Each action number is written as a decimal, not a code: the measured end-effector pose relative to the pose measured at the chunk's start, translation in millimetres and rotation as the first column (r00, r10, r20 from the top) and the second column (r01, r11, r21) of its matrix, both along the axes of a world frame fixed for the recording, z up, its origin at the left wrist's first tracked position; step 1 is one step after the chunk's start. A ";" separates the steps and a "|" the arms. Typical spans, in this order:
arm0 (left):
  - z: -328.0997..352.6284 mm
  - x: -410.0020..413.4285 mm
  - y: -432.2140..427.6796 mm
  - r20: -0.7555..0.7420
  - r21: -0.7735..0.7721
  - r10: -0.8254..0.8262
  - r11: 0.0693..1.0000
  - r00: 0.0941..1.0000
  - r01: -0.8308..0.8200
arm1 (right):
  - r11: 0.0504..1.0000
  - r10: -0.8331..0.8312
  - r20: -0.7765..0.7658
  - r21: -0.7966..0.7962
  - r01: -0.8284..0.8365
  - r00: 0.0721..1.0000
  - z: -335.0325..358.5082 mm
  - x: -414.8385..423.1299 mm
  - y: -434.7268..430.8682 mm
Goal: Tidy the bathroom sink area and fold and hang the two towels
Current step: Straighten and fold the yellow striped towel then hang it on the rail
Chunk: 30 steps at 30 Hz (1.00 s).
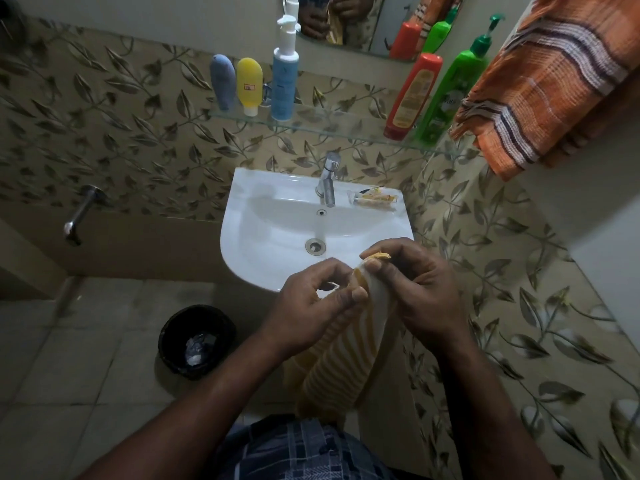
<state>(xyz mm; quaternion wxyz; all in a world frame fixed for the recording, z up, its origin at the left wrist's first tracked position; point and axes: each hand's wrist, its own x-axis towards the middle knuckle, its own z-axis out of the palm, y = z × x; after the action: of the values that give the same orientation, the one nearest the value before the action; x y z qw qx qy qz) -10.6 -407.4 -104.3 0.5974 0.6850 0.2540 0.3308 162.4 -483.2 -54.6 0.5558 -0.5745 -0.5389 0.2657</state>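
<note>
Pinching the top edge of the yellow striped towel (332,372), which hangs just in front of the sink (242,202), fingers of left hand (311,306) and right hand (419,289) both grasp cloth; advise matching corners and keeping the edge taut so the fold falls square.

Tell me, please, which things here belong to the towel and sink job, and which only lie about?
Job: yellow striped towel, pinched by left hand and right hand; orange towel, hanging; packets on the sink rim.
Lying about: bin; wall spout; blue pump bottle.
</note>
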 end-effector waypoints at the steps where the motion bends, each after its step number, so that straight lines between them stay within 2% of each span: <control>1: -1.4 0.9 2.7 -0.021 -0.018 -0.041 0.999 0.999 0.041 | 1.000 0.017 -0.008 -0.002 -0.017 1.000 1.4 2.3 0.9; 5: -2.8 3.4 14.6 -0.075 -0.100 -0.167 0.982 0.983 0.159 | 0.996 0.086 0.005 -0.021 -0.086 0.996 3.4 12.0 2.0; 13: -11.4 -4.8 31.1 -0.186 0.020 -0.179 0.982 0.966 0.186 | 0.999 -0.038 0.032 0.010 0.038 0.999 -1.8 25.0 -8.6; 15: -16.0 -8.6 30.3 -0.150 -0.039 -0.122 0.992 0.981 0.118 | 0.996 -0.086 0.060 0.018 0.085 0.994 -6.4 27.2 -12.5; 18: -19.9 -16.1 29.3 -0.041 -0.229 -0.008 0.973 0.999 -0.002 | 0.986 -0.164 0.047 0.025 0.163 0.985 -12.2 28.8 -19.1; 23: -21.9 -20.3 19.2 0.001 -0.324 0.086 0.943 0.996 -0.081 | 0.972 -0.234 -0.013 0.019 0.234 0.972 -14.3 24.2 -26.6; 28: -20.7 -26.3 10.6 0.091 -0.431 0.135 0.898 0.987 -0.083 | 0.964 -0.266 0.015 0.009 0.266 0.964 -11.5 19.6 -32.6; 30: -18.3 -28.6 8.2 0.092 -0.424 0.141 0.901 0.986 -0.090 | 0.960 -0.281 0.029 0.002 0.281 0.959 -10.6 18.5 -35.8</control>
<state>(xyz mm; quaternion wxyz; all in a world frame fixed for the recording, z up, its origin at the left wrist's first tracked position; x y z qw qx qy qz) -39.2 -399.3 -122.6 0.7237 0.5036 0.3228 0.3443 180.9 -519.0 -65.2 0.5794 -0.6495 -0.4597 0.1764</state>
